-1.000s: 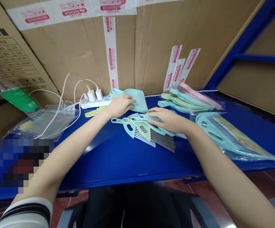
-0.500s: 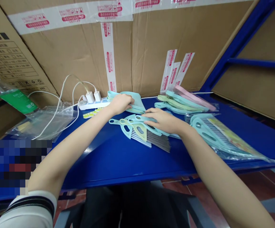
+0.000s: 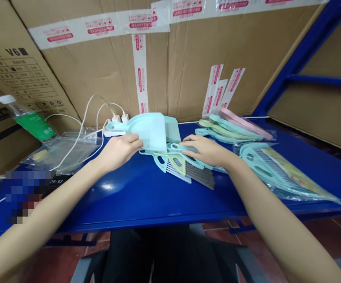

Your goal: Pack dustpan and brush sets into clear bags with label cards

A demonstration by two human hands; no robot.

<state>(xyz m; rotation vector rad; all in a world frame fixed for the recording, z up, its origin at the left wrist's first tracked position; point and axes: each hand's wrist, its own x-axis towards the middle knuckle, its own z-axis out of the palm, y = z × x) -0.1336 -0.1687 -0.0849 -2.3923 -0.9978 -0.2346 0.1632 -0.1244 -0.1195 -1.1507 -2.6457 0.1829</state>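
A light-blue dustpan [image 3: 147, 131] is tilted up off the pile, its near edge pinched in my left hand [image 3: 121, 151]. Behind it more light-blue dustpans [image 3: 173, 129] lie stacked against the carton. Several small hand brushes [image 3: 178, 162], light blue and pale yellow with grey or white bristles, are fanned out on the blue table. My right hand [image 3: 204, 150] lies over the brushes on the right, with its fingers curled round a light-blue brush [image 3: 189, 151]; part of that brush is hidden under the palm.
On the right lie stacked dustpans [image 3: 232, 127] in blue, green and pink, and a bagged dustpan set [image 3: 276, 169]. A power strip [image 3: 110, 133] with white cables, clear plastic bags [image 3: 67, 151] and a green-labelled bottle [image 3: 33, 124] are on the left. A large carton [image 3: 99, 70] stands behind.
My left hand has moved left and toward me, lifting a light-blue dustpan off the stack and turning its handle left. My right hand stays at the brushes. The view has shifted slightly.
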